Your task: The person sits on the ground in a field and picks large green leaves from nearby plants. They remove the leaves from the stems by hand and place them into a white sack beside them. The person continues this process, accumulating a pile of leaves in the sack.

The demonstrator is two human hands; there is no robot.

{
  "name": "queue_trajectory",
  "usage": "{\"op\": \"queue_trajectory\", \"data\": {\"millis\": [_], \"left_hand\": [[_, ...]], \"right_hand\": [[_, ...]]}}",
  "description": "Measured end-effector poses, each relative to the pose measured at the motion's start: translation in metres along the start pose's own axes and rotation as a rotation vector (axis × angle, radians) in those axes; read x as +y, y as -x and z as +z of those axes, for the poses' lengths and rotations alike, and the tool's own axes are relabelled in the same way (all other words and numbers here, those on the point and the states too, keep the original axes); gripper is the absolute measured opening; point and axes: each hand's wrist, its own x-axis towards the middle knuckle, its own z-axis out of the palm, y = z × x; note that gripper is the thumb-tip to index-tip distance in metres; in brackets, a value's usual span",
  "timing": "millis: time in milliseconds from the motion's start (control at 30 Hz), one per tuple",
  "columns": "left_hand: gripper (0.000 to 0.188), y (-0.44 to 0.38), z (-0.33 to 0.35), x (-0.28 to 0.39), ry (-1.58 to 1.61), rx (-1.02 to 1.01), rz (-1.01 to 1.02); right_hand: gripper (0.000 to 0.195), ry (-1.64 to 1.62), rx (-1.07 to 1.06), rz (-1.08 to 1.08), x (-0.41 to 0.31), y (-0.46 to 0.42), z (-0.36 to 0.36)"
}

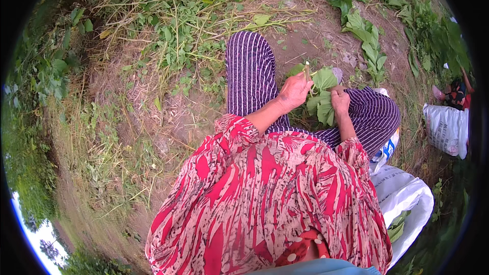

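Note:
My left hand (pixel 295 91) is closed around a cut plant stem (pixel 307 70), whose pale end sticks up above the fingers. Broad green leaves (pixel 324 79) spread between my two hands, over the ground in front of my lap. Beside my bent right knee, my right hand (pixel 340 101) has its fingers curled at the edge of the leaves and grips them. How many leaves are in it is hidden by the fingers.
Stripped stalks (pixel 179 26) lie heaped ahead to the left. A row of large leaves (pixel 366 38) runs along the soil ahead right. By my right side stands a white woven sack (pixel 414 194) with leaves inside. Farther right are another sack (pixel 445 130) and a partly visible person (pixel 456 91).

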Motion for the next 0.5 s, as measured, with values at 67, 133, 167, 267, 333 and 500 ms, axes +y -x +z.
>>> {"op": "queue_trajectory", "data": {"millis": [67,133,167,267,333,500], "left_hand": [[0.024,-0.002,-0.002,-0.004,0.010,0.103,-0.035],[0.026,-0.004,0.000,-0.009,-0.063,0.095,-0.061],[0.026,-0.004,0.001,-0.010,-0.107,0.117,-0.023],[0.026,-0.003,0.004,-0.017,-0.101,0.058,-0.151],[0.021,-0.004,0.005,-0.020,-0.105,0.063,-0.208],[0.025,-0.004,0.006,-0.019,0.141,-0.043,-0.332]], "right_hand": [[0.025,-0.459,0.091,0.107,0.006,-0.005,-0.011],[0.017,-0.877,0.021,0.155,0.002,-0.001,-0.024],[0.013,-1.027,-0.032,0.104,-0.005,0.005,-0.030],[0.009,-1.261,-0.055,-0.005,-0.040,0.032,-0.053],[0.009,-1.285,-0.034,-0.029,-0.065,0.052,-0.085],[0.019,-0.839,0.360,-0.404,-0.102,0.133,-0.215]]}}
